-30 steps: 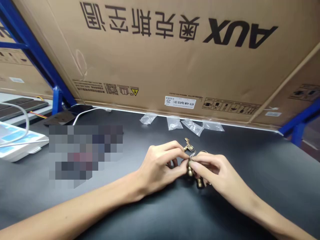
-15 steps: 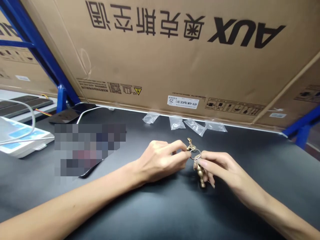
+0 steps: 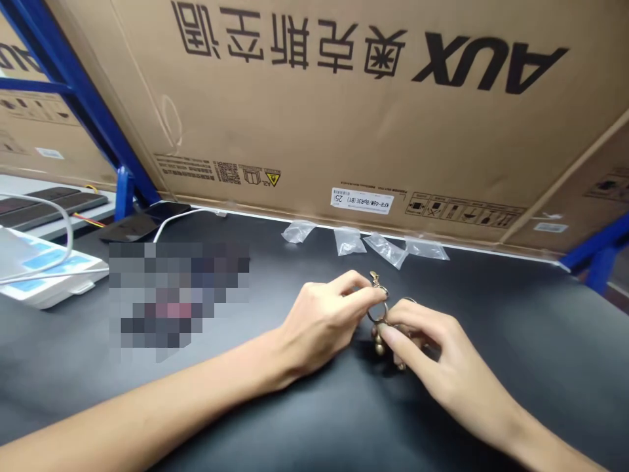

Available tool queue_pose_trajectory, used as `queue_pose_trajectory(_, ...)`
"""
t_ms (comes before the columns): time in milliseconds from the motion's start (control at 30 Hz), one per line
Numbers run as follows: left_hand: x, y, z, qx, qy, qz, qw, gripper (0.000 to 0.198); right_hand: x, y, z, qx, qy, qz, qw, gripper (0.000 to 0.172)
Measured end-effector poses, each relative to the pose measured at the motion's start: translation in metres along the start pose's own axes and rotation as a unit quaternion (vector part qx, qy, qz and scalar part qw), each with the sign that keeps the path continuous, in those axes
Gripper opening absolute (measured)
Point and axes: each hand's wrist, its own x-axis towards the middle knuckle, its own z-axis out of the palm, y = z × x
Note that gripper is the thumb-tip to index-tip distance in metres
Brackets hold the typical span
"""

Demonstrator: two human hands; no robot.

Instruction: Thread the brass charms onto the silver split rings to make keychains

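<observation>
A round metal key ring [image 3: 377, 320] is stretched between my two hands above the black table. My left hand [image 3: 322, 318] pinches its upper side with thumb and forefinger. A small brass-coloured clasp [image 3: 374, 278] sticks up past those fingertips. On the lower right of the ring, my right hand [image 3: 437, 337] is closed in a pinch. A bulbous brass-coloured pendant [image 3: 380, 345] hangs just under the right thumb. More metal parts, including the edge of a second ring [image 3: 409, 300], show around the right fingers, which partly hide them.
Several clear plastic bags [image 3: 350, 240] lie along the table's back edge, before a large cardboard box [image 3: 295, 118]. At left are a white case [image 3: 54, 269], a white cable [image 3: 164, 223], a dark flat device [image 3: 132, 226] and a blurred-out patch. Blue frame posts [image 3: 88, 111] stand at both sides.
My right hand has turned and curled further over the hanging pendant, which now shows less and sits further left. The key ring has tilted and moved slightly down. My left fingertips reach further over it.
</observation>
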Motion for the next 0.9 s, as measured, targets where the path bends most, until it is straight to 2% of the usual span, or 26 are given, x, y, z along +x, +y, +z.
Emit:
queue_pose_trajectory(67, 0.0, 0.005, 0.0, -0.066, 0.004, -0.04, 0.997, 0.022, 0.0, 0.0, 0.0, -0.011, 0.018, -0.009, 1.0, 0.03)
queue_pose_trajectory(167, 0.002, 0.016, 0.001, -0.192, -0.007, -0.143, 0.971, 0.02, 0.0, 0.0, -0.001, -0.042, 0.031, -0.03, 0.998, 0.026)
queue_pose_trajectory(233, 0.004, 0.017, 0.001, -0.219, -0.008, -0.147, 0.965, 0.02, -0.001, 0.0, -0.002, -0.044, 0.017, -0.028, 0.998, 0.026)
queue_pose_trajectory(300, 0.005, 0.013, -0.001, -0.195, -0.015, -0.083, 0.977, 0.025, -0.001, -0.001, -0.004, -0.03, -0.01, -0.007, 0.999, 0.03)
queue_pose_trajectory(367, 0.006, 0.005, -0.005, -0.136, -0.051, 0.03, 0.989, 0.031, -0.001, -0.001, -0.006, -0.002, -0.046, 0.024, 0.999, 0.034)
queue_pose_trajectory(467, 0.007, -0.003, -0.011, -0.032, -0.094, 0.136, 0.986, 0.042, 0.003, 0.001, -0.009, 0.065, -0.095, 0.051, 0.992, 0.035)
queue_pose_trajectory(533, 0.009, -0.003, -0.015, 0.033, -0.108, 0.18, 0.977, 0.035, 0.005, 0.001, -0.01, 0.111, -0.117, 0.054, 0.985, 0.033)
queue_pose_trajectory(600, 0.011, 0.001, -0.02, 0.078, -0.122, 0.215, 0.966, 0.027, 0.006, 0.001, -0.011, 0.141, -0.138, 0.059, 0.979, 0.03)
queue_pose_trajectory(733, 0.012, 0.008, -0.027, 0.107, -0.124, 0.261, 0.951, 0.027, 0.002, 0.0, -0.014, 0.163, -0.155, 0.1, 0.969, 0.031)
queue_pose_trajectory(800, 0.011, 0.008, -0.027, 0.092, -0.111, 0.257, 0.956, 0.026, 0.0, 0.0, -0.016, 0.162, -0.154, 0.108, 0.969, 0.034)
queue_pose_trajectory(900, 0.007, 0.005, -0.02, 0.053, -0.079, 0.223, 0.97, 0.026, 0.0, -0.001, -0.016, 0.138, -0.168, 0.078, 0.973, 0.035)
